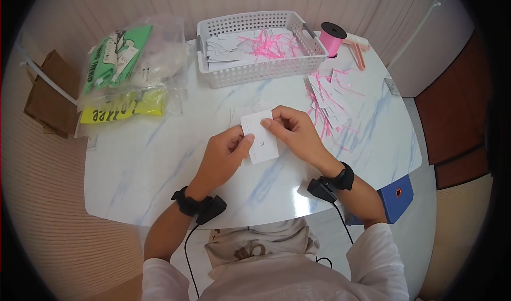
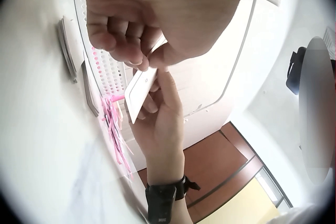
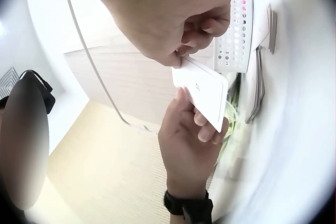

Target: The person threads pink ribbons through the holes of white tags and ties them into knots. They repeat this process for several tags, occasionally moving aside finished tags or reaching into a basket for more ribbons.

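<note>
Both hands hold one white card (image 1: 264, 147) with a small printed number, above the middle of the table. The left hand (image 1: 223, 154) pinches its left edge, thumb on top and fingers curled beneath. At the card's top right corner the right hand (image 1: 299, 133) pinches it the same way. The left wrist view shows the card (image 2: 139, 91) edge-on between the left hand (image 2: 152, 19) and right hand (image 2: 163, 124). In the right wrist view the card (image 3: 202, 90) lies tilted, with the right hand (image 3: 173, 14) above and the left hand (image 3: 189, 140) below.
A white perforated basket (image 1: 266, 69) holds cards and pink ribbon strips at the back. Beside it stand a pink ribbon spool (image 1: 331, 41) and a pink strap-like item (image 1: 360, 56). Ribboned tags (image 1: 330, 101) lie at right, plastic bags (image 1: 128, 69) at left. A blue box (image 1: 396, 197) stands past the edge.
</note>
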Available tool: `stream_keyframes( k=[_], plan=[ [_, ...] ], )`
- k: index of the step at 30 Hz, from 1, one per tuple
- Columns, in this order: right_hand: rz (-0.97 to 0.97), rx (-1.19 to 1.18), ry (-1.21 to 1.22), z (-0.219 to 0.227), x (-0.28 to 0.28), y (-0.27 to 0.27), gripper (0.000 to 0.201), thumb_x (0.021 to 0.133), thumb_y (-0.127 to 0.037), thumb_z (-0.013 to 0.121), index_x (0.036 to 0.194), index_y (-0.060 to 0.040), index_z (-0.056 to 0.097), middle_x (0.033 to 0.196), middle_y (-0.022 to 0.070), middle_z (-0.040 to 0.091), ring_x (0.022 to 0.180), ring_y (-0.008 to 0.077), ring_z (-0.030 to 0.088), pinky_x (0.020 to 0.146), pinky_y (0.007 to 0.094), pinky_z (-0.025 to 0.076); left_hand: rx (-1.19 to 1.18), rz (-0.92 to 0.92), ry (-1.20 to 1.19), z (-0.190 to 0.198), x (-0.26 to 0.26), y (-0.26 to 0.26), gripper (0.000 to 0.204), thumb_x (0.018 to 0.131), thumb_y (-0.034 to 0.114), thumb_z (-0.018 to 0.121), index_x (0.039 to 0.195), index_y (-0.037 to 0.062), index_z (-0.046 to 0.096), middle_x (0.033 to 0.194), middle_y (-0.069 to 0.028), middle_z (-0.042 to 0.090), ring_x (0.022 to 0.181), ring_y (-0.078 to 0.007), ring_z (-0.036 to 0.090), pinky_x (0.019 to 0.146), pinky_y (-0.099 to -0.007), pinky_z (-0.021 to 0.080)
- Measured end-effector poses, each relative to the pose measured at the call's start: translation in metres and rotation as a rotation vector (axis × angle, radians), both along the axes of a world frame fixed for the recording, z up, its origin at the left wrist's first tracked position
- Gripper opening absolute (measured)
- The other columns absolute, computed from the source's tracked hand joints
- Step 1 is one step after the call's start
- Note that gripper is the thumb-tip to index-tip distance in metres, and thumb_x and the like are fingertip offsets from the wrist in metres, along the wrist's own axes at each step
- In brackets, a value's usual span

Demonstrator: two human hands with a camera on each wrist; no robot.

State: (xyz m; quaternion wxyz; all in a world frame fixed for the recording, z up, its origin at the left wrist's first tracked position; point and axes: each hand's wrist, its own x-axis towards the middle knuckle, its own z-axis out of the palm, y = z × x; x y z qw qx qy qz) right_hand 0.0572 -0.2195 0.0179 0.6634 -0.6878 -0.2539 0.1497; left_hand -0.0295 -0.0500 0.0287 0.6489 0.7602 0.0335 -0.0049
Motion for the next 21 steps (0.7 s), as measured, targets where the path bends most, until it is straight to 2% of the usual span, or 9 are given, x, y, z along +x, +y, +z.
stream_keyframes(
  k=[2, 4, 7, 14, 21],
  plan=[
    [0.010, -0.019, 0.026, 0.001, -0.005, -0.001, 0.016, 0.090, -0.016, 0.064, 0.087, -0.0009, 0.063, 0.061, -0.0072, 0.044, 0.057, 0.0010, 0.035, 0.051, 0.0206, 0.029, -0.084, 0.050, -0.036, 0.000, 0.001, -0.001, 0.019, 0.092, 0.019, 0.060, 0.095, 0.0005, 0.064, 0.066, 0.0052, 0.054, 0.057, -0.0015, 0.043, 0.052, -0.0187, 0.035],
    [0.025, -0.037, 0.051, 0.000, -0.009, -0.001, 0.016, 0.090, -0.016, 0.064, 0.087, -0.0011, 0.064, 0.060, -0.0076, 0.044, 0.056, 0.0006, 0.034, 0.050, 0.0206, 0.028, 0.070, 0.063, -0.133, -0.003, 0.000, 0.005, 0.018, 0.092, 0.018, 0.060, 0.089, 0.0000, 0.063, 0.064, 0.0048, 0.054, 0.058, -0.0005, 0.041, 0.052, -0.0199, 0.035],
    [0.028, -0.026, 0.065, -0.002, -0.012, 0.000, 0.016, 0.091, -0.017, 0.064, 0.086, -0.0017, 0.064, 0.060, -0.0082, 0.042, 0.056, 0.0004, 0.032, 0.050, 0.0206, 0.027, 0.052, 0.101, -0.139, 0.001, -0.001, 0.002, 0.020, 0.092, 0.018, 0.060, 0.083, 0.0011, 0.061, 0.062, 0.0056, 0.052, 0.057, -0.0004, 0.039, 0.051, -0.0197, 0.033],
    [0.036, -0.031, 0.067, -0.001, -0.014, 0.000, 0.017, 0.091, -0.018, 0.063, 0.084, -0.0021, 0.064, 0.059, -0.0085, 0.041, 0.055, 0.0008, 0.031, 0.050, 0.0209, 0.026, -0.010, 0.097, -0.061, 0.000, -0.003, 0.005, 0.021, 0.093, 0.019, 0.059, 0.082, 0.0005, 0.061, 0.063, 0.0047, 0.054, 0.058, -0.0006, 0.041, 0.051, -0.0199, 0.033],
    [0.042, -0.030, 0.047, -0.005, -0.014, 0.000, 0.019, 0.091, -0.019, 0.063, 0.083, -0.0023, 0.063, 0.058, -0.0082, 0.041, 0.055, 0.0009, 0.031, 0.049, 0.0212, 0.026, -0.041, 0.045, -0.081, 0.002, -0.004, 0.006, 0.021, 0.094, 0.019, 0.056, 0.090, -0.0003, 0.062, 0.068, 0.0018, 0.059, 0.062, -0.0015, 0.047, 0.056, -0.0205, 0.038]
  ],
)
